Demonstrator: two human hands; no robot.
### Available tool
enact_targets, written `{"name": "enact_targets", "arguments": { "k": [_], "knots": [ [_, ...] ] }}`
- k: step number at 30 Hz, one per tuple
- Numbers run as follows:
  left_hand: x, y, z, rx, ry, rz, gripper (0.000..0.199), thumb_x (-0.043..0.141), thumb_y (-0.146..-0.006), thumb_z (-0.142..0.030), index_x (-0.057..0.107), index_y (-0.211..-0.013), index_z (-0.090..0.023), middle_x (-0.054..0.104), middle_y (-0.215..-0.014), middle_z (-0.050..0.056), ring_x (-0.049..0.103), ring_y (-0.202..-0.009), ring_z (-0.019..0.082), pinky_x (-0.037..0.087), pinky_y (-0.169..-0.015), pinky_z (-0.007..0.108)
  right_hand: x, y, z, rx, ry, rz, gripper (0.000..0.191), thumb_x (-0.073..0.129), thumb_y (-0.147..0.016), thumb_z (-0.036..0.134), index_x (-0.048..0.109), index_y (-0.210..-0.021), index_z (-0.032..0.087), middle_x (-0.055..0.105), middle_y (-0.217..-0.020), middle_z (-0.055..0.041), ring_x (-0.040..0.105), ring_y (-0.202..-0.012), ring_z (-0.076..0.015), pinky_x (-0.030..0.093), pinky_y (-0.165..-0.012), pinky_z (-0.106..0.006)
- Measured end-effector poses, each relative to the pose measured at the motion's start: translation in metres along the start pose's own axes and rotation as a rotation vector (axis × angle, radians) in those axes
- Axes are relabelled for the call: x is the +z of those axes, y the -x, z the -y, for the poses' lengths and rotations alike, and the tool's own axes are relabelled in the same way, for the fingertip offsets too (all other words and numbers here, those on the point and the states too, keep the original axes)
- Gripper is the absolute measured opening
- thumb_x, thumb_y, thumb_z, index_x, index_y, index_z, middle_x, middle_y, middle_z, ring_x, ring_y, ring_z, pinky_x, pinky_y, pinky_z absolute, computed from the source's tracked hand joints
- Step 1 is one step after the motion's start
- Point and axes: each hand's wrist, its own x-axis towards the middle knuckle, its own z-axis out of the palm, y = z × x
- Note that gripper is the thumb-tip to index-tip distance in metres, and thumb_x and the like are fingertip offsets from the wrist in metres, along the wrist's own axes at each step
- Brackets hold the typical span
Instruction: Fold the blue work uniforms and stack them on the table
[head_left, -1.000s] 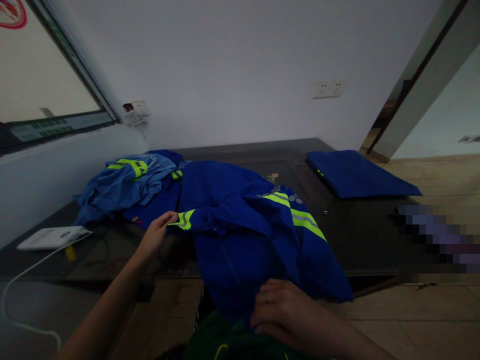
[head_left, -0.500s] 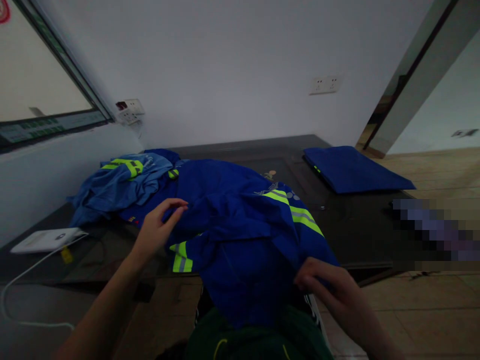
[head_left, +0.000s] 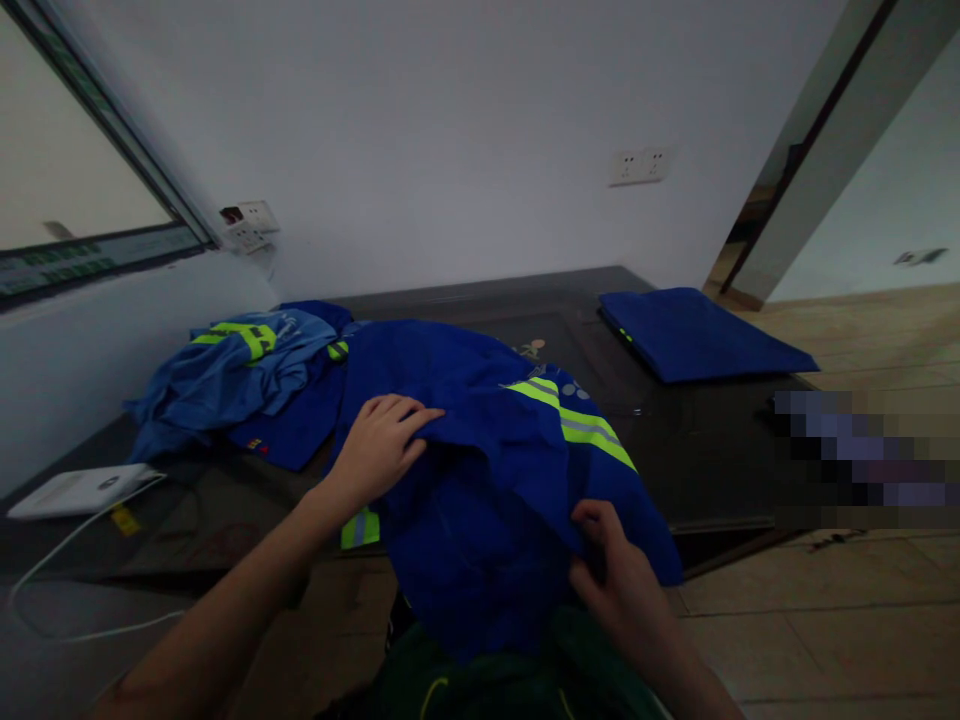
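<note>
A dark blue work jacket (head_left: 450, 360) with yellow-green and grey reflective strips lies spread and rumpled over the table's near edge, its lower part hanging toward my lap. My left hand (head_left: 384, 445) is on the middle of the jacket, thumb and forefinger closed on a raised fold of the cloth. Lower right, my right hand (head_left: 615, 565) has its fingers curled at the jacket's edge, with cloth between thumb and forefinger; part of that grip is in shadow.
A crumpled lighter blue garment (head_left: 225, 385) lies at the left on more dark blue cloth. In front of it is a white power bank (head_left: 79, 490) with a cable. A folded blue garment (head_left: 701, 335) sits at the right of the dark table (head_left: 675, 450). A pixelated patch covers the right edge.
My left hand has moved right and onto the jacket, closing on its cloth. My right hand has shifted slightly left along the edge. The jacket's middle fold is lifted and rearranged.
</note>
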Motion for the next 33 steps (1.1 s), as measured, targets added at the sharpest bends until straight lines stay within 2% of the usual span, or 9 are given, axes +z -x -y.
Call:
{"name": "enact_targets", "arguments": {
  "k": [4,6,8,12,15,20,24,28,33],
  "knots": [
    [-0.029,0.005,0.019,-0.162,0.159,-0.161,0.039,0.039,-0.085,-0.025,0.068,-0.110,-0.021,0.063,-0.108,0.007,0.054,-0.106,0.026,0.039,-0.099,0.043,-0.024,-0.006,0.000,-0.046,-0.204,-0.196,0.025,0.050,-0.082,0.023,0.041,-0.105,0.023,0.059,-0.076,0.0016,0.053,-0.057,-0.0116,0.039,-0.051,-0.022],
    [-0.038,0.012,0.014,-0.216,0.301,-0.147,0.042,0.034,-0.087,-0.029,0.067,-0.110,-0.019,0.064,-0.109,0.007,0.056,-0.106,0.026,0.041,-0.100,0.040,-0.031,-0.006,0.004,-0.073,-0.303,-0.249,0.022,0.053,-0.084,0.027,0.043,-0.103,0.023,0.057,-0.075,0.0016,0.052,-0.058,-0.0110,0.040,-0.051,-0.021],
    [-0.044,0.022,0.004,-0.214,0.449,-0.018,0.042,0.035,-0.088,-0.035,0.067,-0.110,-0.019,0.067,-0.107,0.007,0.059,-0.104,0.026,0.044,-0.098,0.038,-0.036,-0.004,0.007,-0.092,-0.375,-0.143,0.022,0.055,-0.086,0.031,0.046,-0.104,0.023,0.058,-0.077,0.0013,0.052,-0.058,-0.0103,0.041,-0.051,-0.021],
    [-0.057,0.043,-0.010,-0.085,0.670,0.375,0.035,0.059,-0.082,-0.040,0.068,-0.114,-0.028,0.070,-0.110,0.004,0.064,-0.101,0.025,0.049,-0.092,0.033,-0.049,0.004,0.000,-0.158,-0.311,0.283,0.019,0.059,-0.087,0.035,0.060,-0.098,0.021,0.063,-0.078,-0.0012,0.061,-0.068,-0.0133,0.051,-0.062,-0.024],
    [-0.060,0.051,0.001,-0.066,0.760,0.459,0.038,0.061,-0.083,-0.040,0.065,-0.119,-0.030,0.068,-0.116,0.005,0.063,-0.105,0.025,0.049,-0.092,0.033,-0.061,0.009,-0.017,-0.140,-0.237,0.280,0.023,0.056,-0.089,0.040,0.066,-0.088,0.019,0.068,-0.079,-0.0043,0.066,-0.073,-0.0162,0.055,-0.066,-0.026],
    [-0.042,0.049,0.028,-0.186,0.631,0.188,0.031,0.053,-0.089,-0.041,0.067,-0.109,-0.023,0.069,-0.103,0.006,0.065,-0.094,0.022,0.052,-0.084,0.031,-0.061,0.007,-0.041,-0.238,-0.097,-0.055,0.023,0.059,-0.086,0.041,0.070,-0.083,0.021,0.072,-0.089,-0.0084,0.068,-0.085,-0.0211,0.058,-0.074,-0.031],
    [-0.020,0.044,0.018,0.050,0.479,0.109,0.026,0.048,-0.093,-0.028,0.067,-0.110,-0.023,0.066,-0.108,0.007,0.061,-0.101,0.019,0.050,-0.090,0.031,-0.041,0.002,-0.052,-0.337,0.065,-0.159,0.017,0.053,-0.087,0.028,0.070,-0.087,0.024,0.070,-0.099,-0.0081,0.067,-0.091,-0.0210,0.057,-0.080,-0.034],
    [0.001,0.040,0.000,0.289,0.129,-0.085,0.047,0.051,-0.089,-0.014,0.055,-0.131,-0.036,0.054,-0.129,0.006,0.047,-0.121,0.025,0.037,-0.107,0.047,-0.021,-0.001,-0.060,-0.377,0.264,-0.269,0.029,0.051,-0.080,0.017,0.067,-0.103,0.023,0.065,-0.110,-0.0099,0.063,-0.100,-0.0242,0.054,-0.087,-0.040],
    [0.012,0.027,-0.006,0.373,0.054,-0.203,0.065,0.065,-0.079,-0.013,0.049,-0.134,-0.043,0.048,-0.125,0.004,0.039,-0.125,0.027,0.025,-0.114,0.057,-0.008,-0.004,-0.051,-0.420,0.487,-0.261,0.045,0.050,-0.071,0.005,0.066,-0.109,0.021,0.062,-0.116,-0.0107,0.055,-0.104,-0.0277,0.051,-0.086,-0.043]
  ]
}}
